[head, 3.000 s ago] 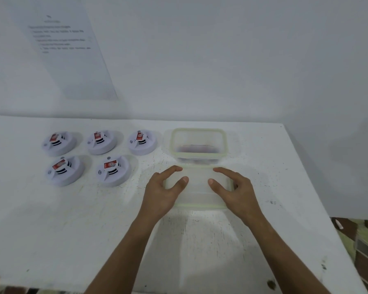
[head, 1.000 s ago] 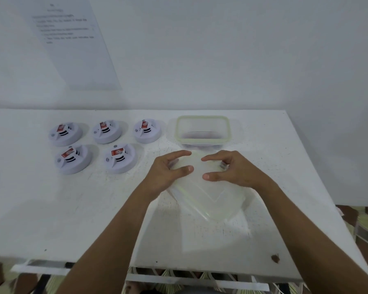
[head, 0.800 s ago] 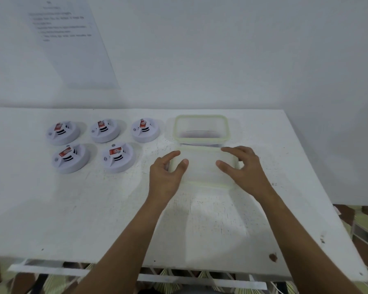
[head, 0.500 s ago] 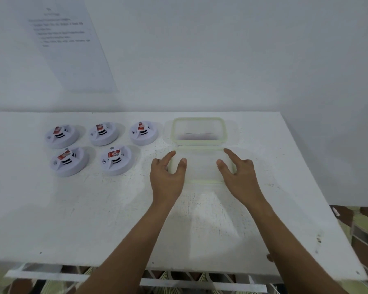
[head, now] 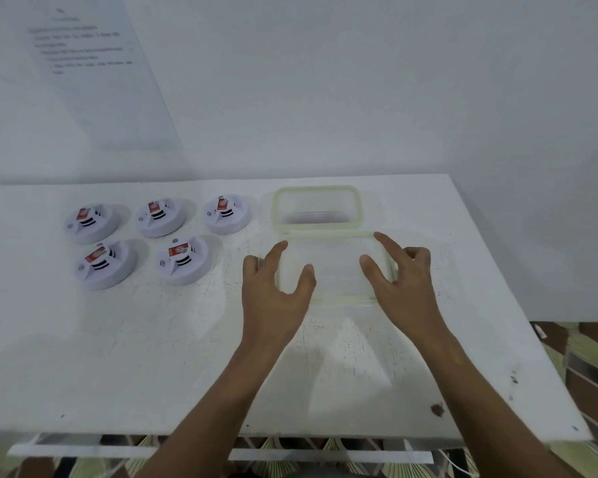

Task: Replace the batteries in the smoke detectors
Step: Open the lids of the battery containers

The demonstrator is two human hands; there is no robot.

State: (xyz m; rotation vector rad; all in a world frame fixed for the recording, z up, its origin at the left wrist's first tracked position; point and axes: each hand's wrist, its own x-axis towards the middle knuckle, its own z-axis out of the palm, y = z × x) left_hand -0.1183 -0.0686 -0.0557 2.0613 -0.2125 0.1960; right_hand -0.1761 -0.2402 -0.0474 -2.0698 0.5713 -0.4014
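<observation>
Several white round smoke detectors lie on the white table (head: pixel 118 357) at the left, each showing a red-labelled battery; the nearest one (head: pixel 183 260) sits just left of my hands. A clear plastic container (head: pixel 316 209) with a pale green rim stands at the back. Its clear lid (head: pixel 335 270) lies flat in front of it. My left hand (head: pixel 273 291) rests on the lid's left edge, thumb on top. My right hand (head: pixel 401 281) rests on the lid's right edge, index finger stretched forward, the other fingers curled.
A printed sheet (head: pixel 94 70) hangs on the white wall behind the table. The table's right edge (head: pixel 518 305) drops to a patterned floor. The front edge runs just below my forearms.
The lid was lifted and tilted between both hands a second ago; it now lies flat on the table in front of the container, with both hands still at its sides.
</observation>
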